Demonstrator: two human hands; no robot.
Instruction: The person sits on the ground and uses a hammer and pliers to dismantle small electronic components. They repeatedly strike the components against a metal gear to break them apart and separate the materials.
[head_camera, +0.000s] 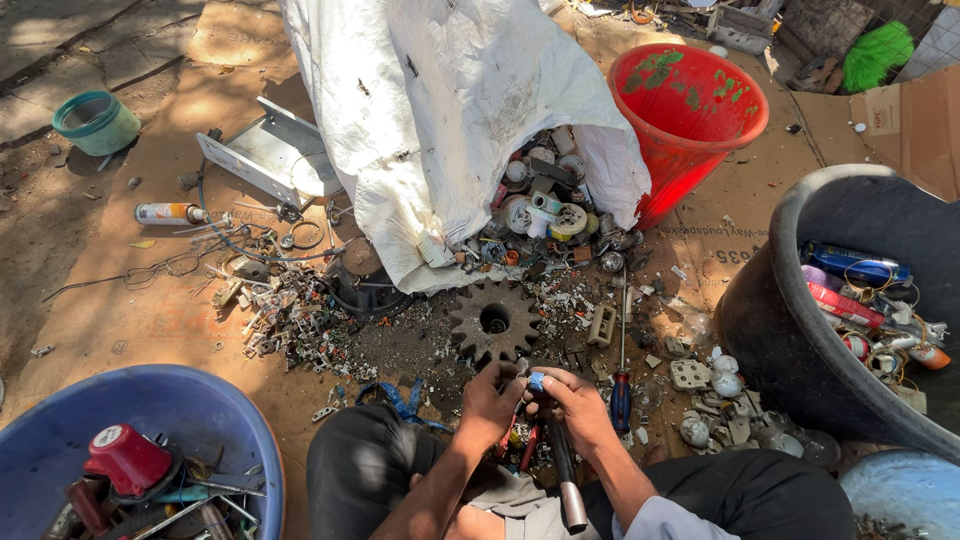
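Blue part (537, 381) is small, with a pale end. Left hand (490, 400) and right hand (578, 405) pinch it together above a rusty gear (493, 321).

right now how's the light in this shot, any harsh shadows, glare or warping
Head view: hard sun with deep shadows; the white sack glares nearly blown out, while the black tub wall falls dark. Both hands, left hand and right hand, sit in shade yet stay sharp around a small blue part. Wide-lens bending curves the edges, seen on the blue basin.
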